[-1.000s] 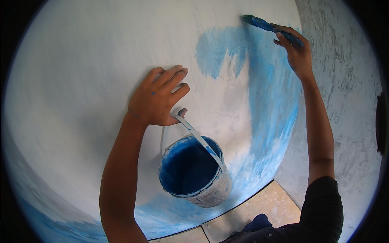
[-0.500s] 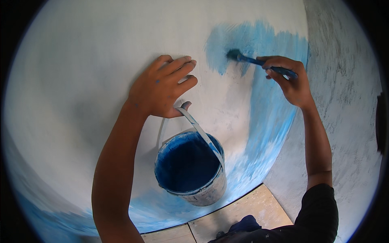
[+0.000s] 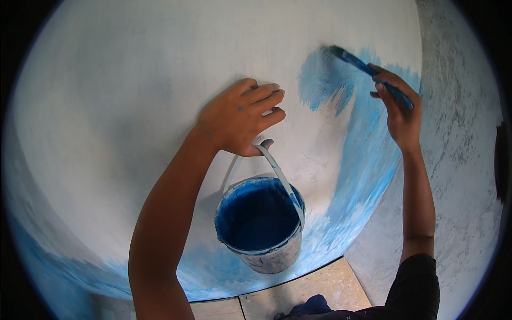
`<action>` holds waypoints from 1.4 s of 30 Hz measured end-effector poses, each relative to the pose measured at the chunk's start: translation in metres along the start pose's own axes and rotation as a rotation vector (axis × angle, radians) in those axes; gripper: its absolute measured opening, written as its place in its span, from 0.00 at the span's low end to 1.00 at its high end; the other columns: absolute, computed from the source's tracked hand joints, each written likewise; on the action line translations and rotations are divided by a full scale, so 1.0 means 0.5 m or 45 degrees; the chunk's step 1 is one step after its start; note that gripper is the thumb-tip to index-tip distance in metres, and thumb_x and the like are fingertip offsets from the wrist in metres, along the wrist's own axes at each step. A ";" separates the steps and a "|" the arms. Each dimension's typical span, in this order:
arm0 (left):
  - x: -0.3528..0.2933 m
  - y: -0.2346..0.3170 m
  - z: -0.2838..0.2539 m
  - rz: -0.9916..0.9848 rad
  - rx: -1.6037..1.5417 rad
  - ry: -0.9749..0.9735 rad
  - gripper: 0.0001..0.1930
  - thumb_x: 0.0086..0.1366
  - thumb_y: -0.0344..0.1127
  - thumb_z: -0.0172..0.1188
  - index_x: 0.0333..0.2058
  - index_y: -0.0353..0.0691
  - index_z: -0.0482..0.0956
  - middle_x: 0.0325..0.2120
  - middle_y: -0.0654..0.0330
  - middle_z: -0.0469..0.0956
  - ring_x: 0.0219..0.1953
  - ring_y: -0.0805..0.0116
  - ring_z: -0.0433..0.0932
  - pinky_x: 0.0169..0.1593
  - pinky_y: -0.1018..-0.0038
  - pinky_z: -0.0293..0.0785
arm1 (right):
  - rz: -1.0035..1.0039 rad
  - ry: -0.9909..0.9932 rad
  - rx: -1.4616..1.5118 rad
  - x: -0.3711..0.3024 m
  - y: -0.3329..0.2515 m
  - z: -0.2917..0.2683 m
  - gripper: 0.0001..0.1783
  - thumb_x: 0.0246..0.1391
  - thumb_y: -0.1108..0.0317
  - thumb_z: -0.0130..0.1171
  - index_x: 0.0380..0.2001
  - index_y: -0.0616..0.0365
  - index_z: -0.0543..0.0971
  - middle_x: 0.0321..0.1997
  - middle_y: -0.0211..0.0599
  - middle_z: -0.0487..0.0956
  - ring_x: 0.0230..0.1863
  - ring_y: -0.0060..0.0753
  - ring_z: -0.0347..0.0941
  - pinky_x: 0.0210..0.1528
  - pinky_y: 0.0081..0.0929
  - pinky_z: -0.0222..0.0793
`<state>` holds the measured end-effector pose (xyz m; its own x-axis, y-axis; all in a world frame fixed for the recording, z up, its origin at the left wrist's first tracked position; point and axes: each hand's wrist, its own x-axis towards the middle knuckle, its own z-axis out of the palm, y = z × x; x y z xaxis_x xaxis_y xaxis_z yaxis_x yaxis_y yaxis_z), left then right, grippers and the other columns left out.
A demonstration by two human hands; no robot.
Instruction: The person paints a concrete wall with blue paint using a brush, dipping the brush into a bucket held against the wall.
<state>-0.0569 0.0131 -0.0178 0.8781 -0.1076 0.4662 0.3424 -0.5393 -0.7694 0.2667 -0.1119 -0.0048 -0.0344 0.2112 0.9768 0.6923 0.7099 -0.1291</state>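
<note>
My right hand (image 3: 402, 104) grips a paintbrush (image 3: 368, 69) by its blue-stained handle. The dark bristles are at the upper edge of a fresh light-blue patch (image 3: 322, 80) on the pale wall; whether they touch it I cannot tell. My left hand (image 3: 242, 117) rests against the wall with its fingers spread. From its thumb hangs the handle of a paint bucket (image 3: 269, 261), smeared whitish outside and holding deep blue paint. Small blue spots mark the back of that hand.
Streaky blue paint (image 3: 357, 160) runs down the wall's right side and along its bottom. A rough grey wall (image 3: 453, 133) meets it at a corner on the right. Below lie beige floor tiles (image 3: 320, 282). A dark object (image 3: 501, 162) shows at the far right.
The brush has moved up from the middle of the blue patch to its upper edge. The view has shifted, so wall, left hand and bucket appear farther right.
</note>
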 end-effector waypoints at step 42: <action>0.004 -0.005 0.006 0.007 0.029 0.054 0.26 0.43 0.55 0.77 0.38 0.48 0.84 0.54 0.58 0.81 0.60 0.61 0.74 0.61 0.61 0.69 | -0.249 -0.337 -0.271 -0.089 0.001 0.018 0.10 0.56 0.82 0.64 0.41 0.63 0.85 0.52 0.49 0.85 0.51 0.47 0.84 0.53 0.38 0.83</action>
<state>-0.0549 0.0166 -0.0162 0.8651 -0.1460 0.4799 0.3458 -0.5194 -0.7814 0.2619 -0.1148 -0.0496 -0.3463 0.2716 0.8979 0.7875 0.6044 0.1209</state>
